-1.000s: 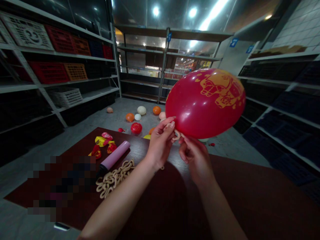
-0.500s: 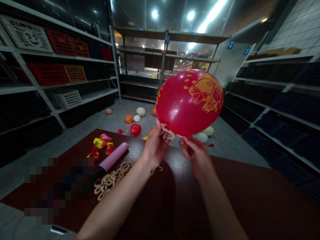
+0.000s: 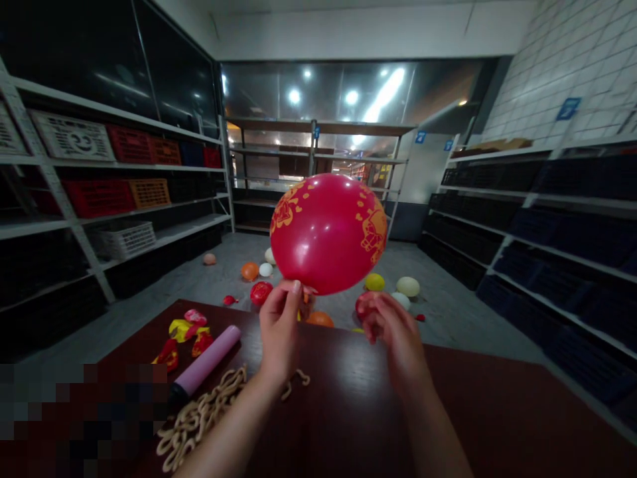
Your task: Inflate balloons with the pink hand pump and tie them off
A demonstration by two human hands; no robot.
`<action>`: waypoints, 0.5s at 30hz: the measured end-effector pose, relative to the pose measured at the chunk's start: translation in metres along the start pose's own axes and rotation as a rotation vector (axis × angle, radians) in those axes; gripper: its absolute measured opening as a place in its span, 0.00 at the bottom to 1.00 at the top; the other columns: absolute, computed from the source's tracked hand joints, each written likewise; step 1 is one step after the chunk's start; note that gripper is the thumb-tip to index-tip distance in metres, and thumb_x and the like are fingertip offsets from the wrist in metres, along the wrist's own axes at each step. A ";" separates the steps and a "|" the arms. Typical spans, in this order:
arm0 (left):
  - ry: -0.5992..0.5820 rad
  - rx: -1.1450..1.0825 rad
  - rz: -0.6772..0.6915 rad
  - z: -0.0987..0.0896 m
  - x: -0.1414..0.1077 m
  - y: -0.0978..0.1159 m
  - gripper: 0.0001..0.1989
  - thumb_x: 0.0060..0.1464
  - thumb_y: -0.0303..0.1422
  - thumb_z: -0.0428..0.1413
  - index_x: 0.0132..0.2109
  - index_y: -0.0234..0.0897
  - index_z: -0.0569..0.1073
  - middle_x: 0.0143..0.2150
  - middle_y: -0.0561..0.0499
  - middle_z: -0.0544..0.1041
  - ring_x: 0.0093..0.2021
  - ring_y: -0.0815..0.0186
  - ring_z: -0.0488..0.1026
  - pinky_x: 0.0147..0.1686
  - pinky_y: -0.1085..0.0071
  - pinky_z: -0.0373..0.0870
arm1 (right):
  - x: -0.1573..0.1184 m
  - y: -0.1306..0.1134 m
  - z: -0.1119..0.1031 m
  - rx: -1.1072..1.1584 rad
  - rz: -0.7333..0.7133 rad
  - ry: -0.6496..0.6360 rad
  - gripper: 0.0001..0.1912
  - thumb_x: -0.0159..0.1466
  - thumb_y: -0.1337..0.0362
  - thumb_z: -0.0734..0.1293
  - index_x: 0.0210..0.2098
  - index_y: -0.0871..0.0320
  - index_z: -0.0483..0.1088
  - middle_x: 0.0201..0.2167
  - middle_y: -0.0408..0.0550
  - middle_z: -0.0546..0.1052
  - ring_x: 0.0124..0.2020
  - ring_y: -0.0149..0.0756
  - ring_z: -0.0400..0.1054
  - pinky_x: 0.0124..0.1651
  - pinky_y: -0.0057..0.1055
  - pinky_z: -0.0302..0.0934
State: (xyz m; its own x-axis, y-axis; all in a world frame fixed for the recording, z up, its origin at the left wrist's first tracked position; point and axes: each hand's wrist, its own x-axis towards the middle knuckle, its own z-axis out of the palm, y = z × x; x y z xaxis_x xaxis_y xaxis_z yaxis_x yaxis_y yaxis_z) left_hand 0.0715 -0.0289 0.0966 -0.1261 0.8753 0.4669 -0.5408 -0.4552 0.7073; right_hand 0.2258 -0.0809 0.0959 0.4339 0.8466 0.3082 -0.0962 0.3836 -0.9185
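Note:
A large inflated red balloon point(image 3: 323, 232) with yellow printed figures floats above the table's far edge. My left hand point(image 3: 283, 325) pinches it at its lower left, near the neck, which the fingers hide. Apart from the balloon, to the lower right, my right hand point(image 3: 393, 325) is held up with loosely curled fingers and nothing visible in it. Below on the table lie a heap of beige cord point(image 3: 204, 415) and a short piece of cord point(image 3: 301, 378). A pink pump point(image 3: 209, 362) rests beside several uninflated balloons point(image 3: 184, 330).
The dark brown table point(image 3: 343, 411) spans the front. Beyond it, several small balloons lie on the grey floor, among them an orange balloon point(image 3: 249, 271) and a yellow balloon point(image 3: 374, 282). Shelves with crates point(image 3: 129, 144) line the sides; a rack point(image 3: 313, 153) stands behind.
My right hand has let go of the cord at the balloon's neck and opened. The balloon and my left hand have shifted left in view, while the camera view has tilted up.

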 end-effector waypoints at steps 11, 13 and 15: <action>-0.428 0.305 -0.199 0.097 0.139 -0.017 0.33 0.60 0.41 0.55 0.69 0.48 0.55 0.72 0.42 0.52 0.61 0.56 0.67 0.48 0.66 0.67 | -0.005 -0.020 -0.020 0.150 -0.079 0.035 0.14 0.59 0.50 0.69 0.34 0.55 0.74 0.30 0.43 0.73 0.19 0.27 0.59 0.20 0.27 0.51; -0.475 0.280 -0.204 0.094 0.135 -0.011 0.31 0.61 0.42 0.54 0.68 0.45 0.58 0.70 0.41 0.58 0.59 0.57 0.69 0.50 0.65 0.65 | -0.005 -0.020 -0.022 0.153 -0.092 0.018 0.15 0.59 0.49 0.68 0.34 0.55 0.74 0.29 0.43 0.73 0.19 0.27 0.59 0.20 0.27 0.51; -0.495 0.303 -0.228 0.081 0.123 -0.007 0.29 0.59 0.43 0.55 0.65 0.45 0.62 0.68 0.41 0.61 0.58 0.57 0.70 0.50 0.64 0.64 | -0.007 -0.020 -0.020 0.150 -0.103 -0.010 0.16 0.58 0.48 0.68 0.33 0.55 0.74 0.29 0.44 0.73 0.19 0.27 0.58 0.19 0.27 0.51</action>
State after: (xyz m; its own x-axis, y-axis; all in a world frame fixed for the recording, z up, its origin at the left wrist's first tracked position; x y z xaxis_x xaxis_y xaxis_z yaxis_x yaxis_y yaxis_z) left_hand 0.1272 0.0687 0.1927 0.4049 0.8094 0.4254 -0.2391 -0.3553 0.9037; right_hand 0.2426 -0.1014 0.1068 0.4397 0.8032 0.4018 -0.1848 0.5188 -0.8347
